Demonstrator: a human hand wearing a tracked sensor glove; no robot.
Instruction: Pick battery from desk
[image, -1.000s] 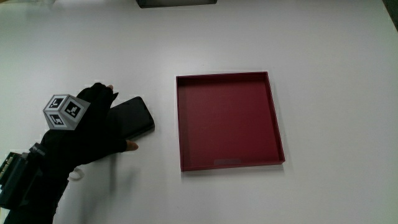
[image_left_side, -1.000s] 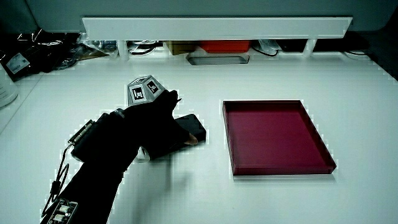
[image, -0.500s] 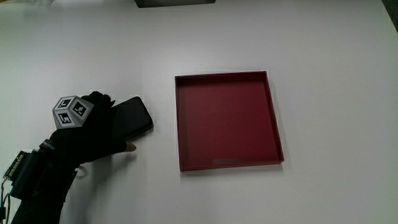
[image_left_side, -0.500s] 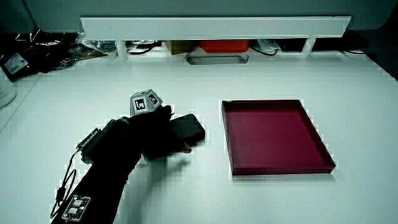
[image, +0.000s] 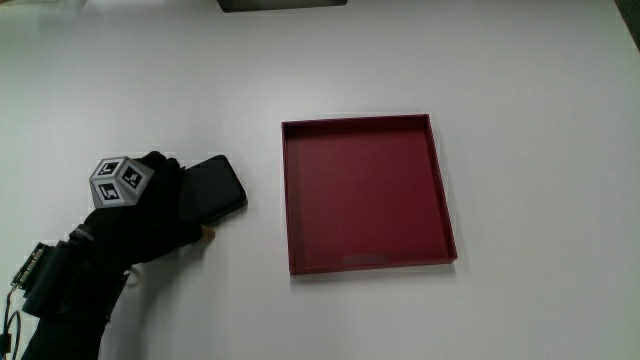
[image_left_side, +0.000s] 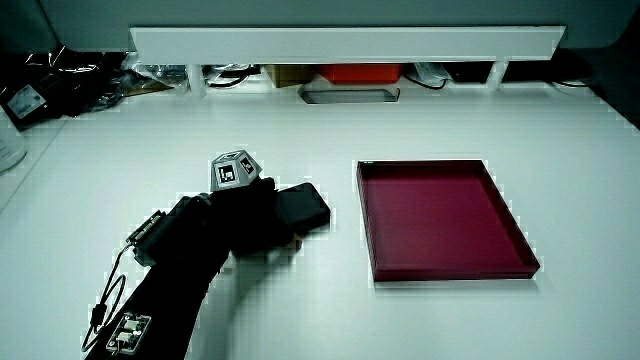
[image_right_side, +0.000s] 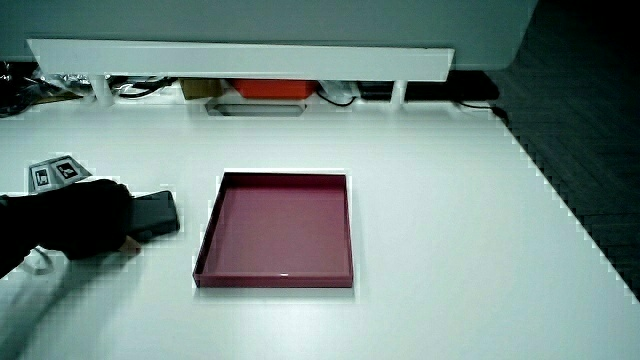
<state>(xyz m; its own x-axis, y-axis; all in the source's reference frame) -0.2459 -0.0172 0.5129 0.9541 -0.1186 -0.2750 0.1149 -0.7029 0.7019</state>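
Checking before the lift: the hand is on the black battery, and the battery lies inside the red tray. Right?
Not quite. The hand does cover the black battery, but the battery lies on the white table beside the red tray, not inside it. The main view shows a bare strip of table between them.

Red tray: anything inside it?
Nothing shows inside the red tray; its floor is bare in all views. The black battery lies on the table beside it, partly covered by the hand.
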